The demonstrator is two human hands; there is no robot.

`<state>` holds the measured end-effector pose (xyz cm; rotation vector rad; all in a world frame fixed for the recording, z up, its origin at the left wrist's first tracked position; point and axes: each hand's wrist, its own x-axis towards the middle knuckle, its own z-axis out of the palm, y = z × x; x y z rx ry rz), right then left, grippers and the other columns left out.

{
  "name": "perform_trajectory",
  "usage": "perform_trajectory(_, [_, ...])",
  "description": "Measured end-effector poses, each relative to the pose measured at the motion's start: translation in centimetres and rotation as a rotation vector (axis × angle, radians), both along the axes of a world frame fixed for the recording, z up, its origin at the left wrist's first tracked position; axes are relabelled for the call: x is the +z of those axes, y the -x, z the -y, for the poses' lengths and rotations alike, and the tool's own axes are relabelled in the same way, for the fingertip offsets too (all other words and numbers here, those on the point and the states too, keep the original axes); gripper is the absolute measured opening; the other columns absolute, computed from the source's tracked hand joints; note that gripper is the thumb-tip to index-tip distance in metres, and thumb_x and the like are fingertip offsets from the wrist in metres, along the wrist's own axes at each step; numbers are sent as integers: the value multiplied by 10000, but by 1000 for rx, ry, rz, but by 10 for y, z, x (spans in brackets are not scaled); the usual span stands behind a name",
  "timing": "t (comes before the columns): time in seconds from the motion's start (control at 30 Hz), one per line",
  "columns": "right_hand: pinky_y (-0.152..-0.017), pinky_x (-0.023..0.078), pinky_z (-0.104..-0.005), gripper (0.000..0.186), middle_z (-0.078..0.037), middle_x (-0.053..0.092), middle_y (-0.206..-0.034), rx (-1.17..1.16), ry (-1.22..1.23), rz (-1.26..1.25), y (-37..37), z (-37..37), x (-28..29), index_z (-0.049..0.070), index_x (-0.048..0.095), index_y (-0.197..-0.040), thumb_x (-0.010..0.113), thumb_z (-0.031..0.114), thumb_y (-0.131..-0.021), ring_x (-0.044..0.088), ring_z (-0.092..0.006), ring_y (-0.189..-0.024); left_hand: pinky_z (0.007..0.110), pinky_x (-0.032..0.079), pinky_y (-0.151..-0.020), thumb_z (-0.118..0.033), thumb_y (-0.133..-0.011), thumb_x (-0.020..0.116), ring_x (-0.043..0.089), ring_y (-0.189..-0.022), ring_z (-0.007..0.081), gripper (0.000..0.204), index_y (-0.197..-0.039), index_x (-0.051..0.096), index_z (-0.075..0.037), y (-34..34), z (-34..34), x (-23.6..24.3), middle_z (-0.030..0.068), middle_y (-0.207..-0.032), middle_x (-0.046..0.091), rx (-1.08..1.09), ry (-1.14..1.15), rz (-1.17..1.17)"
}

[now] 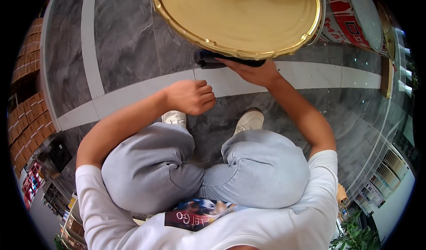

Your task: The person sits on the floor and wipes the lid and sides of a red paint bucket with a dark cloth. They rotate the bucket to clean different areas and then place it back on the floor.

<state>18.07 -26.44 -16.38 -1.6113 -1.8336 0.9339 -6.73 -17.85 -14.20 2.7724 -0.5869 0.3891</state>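
A large round pail with a shiny gold lid [248, 17] stands in front of me at the top of the view; its side is mostly hidden beneath the lid's rim. Against the near side, just under that rim, my right hand [259, 74] is closed on a long dark object [206, 58], glossy black in part, whose kind I cannot make out. The lid covers some of it. My left hand [191, 97] hangs above the floor, left of the right hand and apart from the pail. Its fingers are curled into a fist, and the inside of the palm is hidden.
More pails stand at the upper right, one with a red and white side [348, 17]. Stacked brown cartons [29, 126] line the left. A white strip [306, 74] crosses the grey tile floor. Shelving [384, 179] and a green plant [357, 236] show at the lower right.
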Motion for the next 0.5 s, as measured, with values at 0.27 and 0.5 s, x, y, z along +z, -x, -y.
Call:
perform_trajectory(0.27, [-951, 544, -343, 363, -9, 733, -1216, 127, -171, 479, 25, -9, -50, 113, 664, -1343, 556, 192, -1005, 663, -189, -1174, 315, 500, -609, -141, -676, 693, 578, -686, 190, 248, -883, 680, -4, 0, -3, 0, 19, -734, 532, -25, 27, -6])
perform_trajectory(0.5, [-926, 562, -307, 496, -24, 609, -1421, 269, -330, 842, 46, -14, -31, 153, 569, -1458, 543, 148, -963, 632, -162, -1242, 358, 546, -713, -102, -741, 706, 648, -817, 240, 271, -993, 674, -7, 23, -5, -5, 71, -919, 635, 237, 107, -91])
